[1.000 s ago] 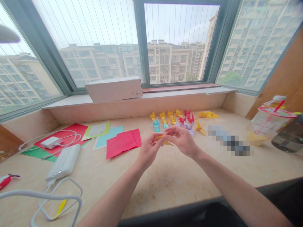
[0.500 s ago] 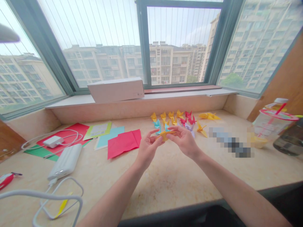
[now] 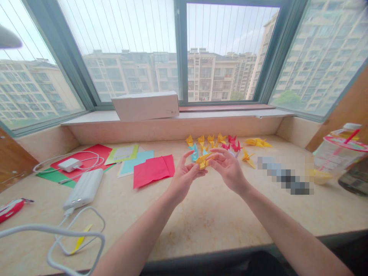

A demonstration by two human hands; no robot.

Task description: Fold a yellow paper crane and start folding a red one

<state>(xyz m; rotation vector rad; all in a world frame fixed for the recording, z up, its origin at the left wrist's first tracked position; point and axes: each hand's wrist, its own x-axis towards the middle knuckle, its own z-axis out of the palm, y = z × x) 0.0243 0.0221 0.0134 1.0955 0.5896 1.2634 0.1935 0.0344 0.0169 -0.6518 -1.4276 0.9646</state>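
My left hand (image 3: pixel 184 178) and my right hand (image 3: pixel 228 168) meet above the middle of the stone counter (image 3: pixel 201 218). Between their fingertips is a small folded yellow paper piece (image 3: pixel 203 161); both hands pinch it. Just behind my hands stands a cluster of finished paper cranes (image 3: pixel 214 143) in yellow, red, blue and purple. A flat red paper sheet (image 3: pixel 153 170) lies to the left of my left hand.
More coloured sheets (image 3: pixel 126 157) lie at the left, with a white charger and cable (image 3: pixel 70 164) and a white power bank (image 3: pixel 84 189). A white box (image 3: pixel 146 105) sits on the sill. A plastic cup with a straw (image 3: pixel 336 153) stands at the right.
Both hands have lifted the yellow piece a little and turned it; the left fingers have spread out more. The view has shifted slightly.
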